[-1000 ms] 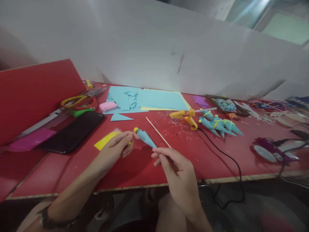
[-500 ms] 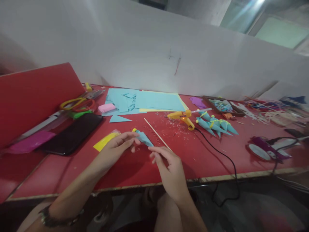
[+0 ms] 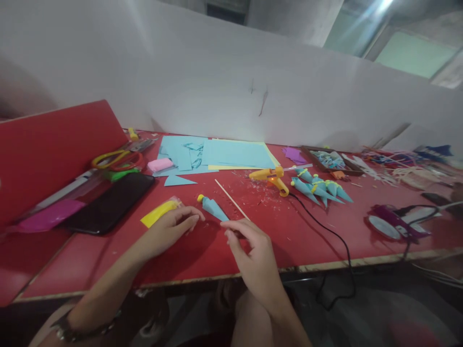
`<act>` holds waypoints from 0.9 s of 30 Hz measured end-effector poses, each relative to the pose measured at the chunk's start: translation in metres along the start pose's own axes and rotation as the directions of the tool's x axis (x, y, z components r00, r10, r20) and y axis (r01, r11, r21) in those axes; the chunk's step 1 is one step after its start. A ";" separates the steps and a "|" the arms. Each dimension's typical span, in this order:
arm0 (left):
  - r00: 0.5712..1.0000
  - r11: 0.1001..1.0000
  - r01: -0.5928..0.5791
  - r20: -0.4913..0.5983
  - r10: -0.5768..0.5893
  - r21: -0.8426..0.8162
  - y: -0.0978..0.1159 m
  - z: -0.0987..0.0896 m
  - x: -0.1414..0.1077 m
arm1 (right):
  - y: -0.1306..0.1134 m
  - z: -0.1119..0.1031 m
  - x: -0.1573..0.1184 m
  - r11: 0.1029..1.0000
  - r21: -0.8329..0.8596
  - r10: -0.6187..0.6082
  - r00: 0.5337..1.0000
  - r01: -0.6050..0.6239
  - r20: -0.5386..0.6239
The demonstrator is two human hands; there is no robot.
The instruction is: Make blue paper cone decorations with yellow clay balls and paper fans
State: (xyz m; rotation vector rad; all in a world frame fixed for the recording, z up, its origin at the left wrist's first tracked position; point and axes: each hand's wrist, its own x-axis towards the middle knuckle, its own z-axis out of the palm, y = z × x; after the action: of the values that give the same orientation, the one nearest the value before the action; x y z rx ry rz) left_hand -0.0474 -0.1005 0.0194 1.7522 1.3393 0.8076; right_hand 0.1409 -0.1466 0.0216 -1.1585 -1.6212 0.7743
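A light-blue paper cone (image 3: 214, 208) with a yellow ball at its wide end lies slanted on the red table in front of me. My left hand (image 3: 183, 222) is just left of the cone, fingers loosely curved and apart, with nothing in it. The index fingertip of my right hand (image 3: 249, 241) is at the cone's narrow tip; the thumb sits lower with a gap between, and whether the finger touches the paper is unclear. Beyond the cone lies a thin wooden stick (image 3: 230, 197). A yellow packet (image 3: 157, 214) is partly behind my left hand.
A yellow glue gun (image 3: 269, 177) with a black cord lies right of centre, near several finished blue cones (image 3: 320, 188). Blue paper sheets (image 3: 238, 153) and a cut blue triangle (image 3: 179, 180) lie farther back. A black phone (image 3: 112, 205) and scissors (image 3: 119, 160) are left.
My left hand has drawn back leftward from the cone, leaving its yellow end uncovered. My right hand stays near the cone's tip. The view has shifted slightly.
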 end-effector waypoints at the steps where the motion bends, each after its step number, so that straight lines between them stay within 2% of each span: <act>1: 1.000 1.000 0.002 -0.005 -0.001 0.023 -0.001 -0.001 0.000 | -0.001 -0.001 0.000 1.000 -0.009 -0.004 1.000 0.004 0.008; 9: 0.995 0.990 -0.004 -0.102 0.018 0.138 -0.010 -0.014 0.005 | -0.002 -0.005 0.002 0.997 -0.071 -0.009 0.998 0.013 0.055; 13: 0.997 0.988 -0.007 -0.073 0.018 0.156 -0.018 -0.020 0.012 | -0.005 -0.007 0.010 0.990 -0.133 -0.030 0.995 0.042 0.098; 15: 0.998 0.984 -0.012 -0.055 0.022 0.176 -0.020 -0.024 0.016 | -0.007 -0.010 0.020 0.972 -0.225 -0.042 0.989 0.074 0.141; 19: 0.998 0.986 -0.043 0.058 0.034 0.160 -0.010 -0.031 0.027 | -0.007 -0.013 0.049 0.834 -0.527 0.013 0.950 0.162 0.313; 21: 0.997 0.987 -0.049 0.061 0.040 0.151 0.002 -0.034 0.033 | -0.004 -0.010 0.064 0.756 -0.619 0.053 0.924 0.211 0.380; 23: 0.999 0.989 -0.037 0.003 0.037 0.142 0.013 -0.035 0.039 | 0.001 -0.004 0.076 0.696 -0.677 0.105 0.899 0.240 0.426; 27: 0.967 0.996 -0.043 -0.248 0.059 0.073 0.025 -0.031 0.052 | 0.009 0.012 0.088 0.621 -0.740 0.184 0.868 0.260 0.461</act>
State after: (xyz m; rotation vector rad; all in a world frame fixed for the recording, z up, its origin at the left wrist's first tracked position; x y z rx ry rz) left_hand -0.0491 -0.0476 0.0583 1.7878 1.5055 1.0521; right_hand 0.1244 -0.0604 0.0397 -1.5985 -2.5814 0.2924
